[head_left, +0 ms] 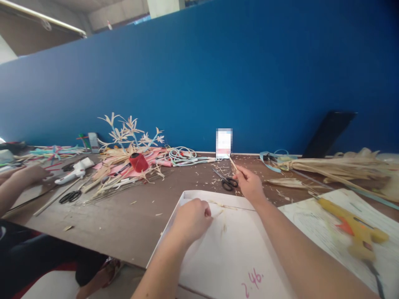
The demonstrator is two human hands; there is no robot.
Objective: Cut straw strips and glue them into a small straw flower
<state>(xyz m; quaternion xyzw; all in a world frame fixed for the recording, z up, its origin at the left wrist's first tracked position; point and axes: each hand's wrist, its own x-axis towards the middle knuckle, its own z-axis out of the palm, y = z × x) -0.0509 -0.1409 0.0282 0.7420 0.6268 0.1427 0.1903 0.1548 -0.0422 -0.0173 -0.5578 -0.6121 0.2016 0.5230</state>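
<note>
A: Biggest first?
B: Across the whole back, a blue panel [249, 83]. Below it, a brown worktop [140, 224], littered with pale shavings.
A: Nearer in?
B: Flat at the near edge, a white board [230, 257], marked in pink at its near end. To its right, a printed sheet [311, 224] carrying a yellow glue gun [352, 226], blurred. Beyond that, a sheaf of dry husks [336, 168], well apart from the board.
A: Left side?
B: A heap of pale cut flowers [124, 133] and pink strips around a red spool [139, 162]. At the far left edge, another person's hand [25, 174], resting.
A: And the hands?
B: Past the board's far edge, right hand [249, 185], fingers pinched shut on a stick [232, 162], just beside black scissors [227, 181]. On the board, left hand [191, 218], curled into a fist, closed on the end of a strand [233, 206].
A: Look of the stick?
B: Thin, straight, pale tan, slanting up and leftward from the fingers, tip close to a blurred-out card [223, 143] against the panel.
A: Strand?
B: Finer still, straw-coloured, lying along the board's far edge from the left fist toward the right wrist.
</note>
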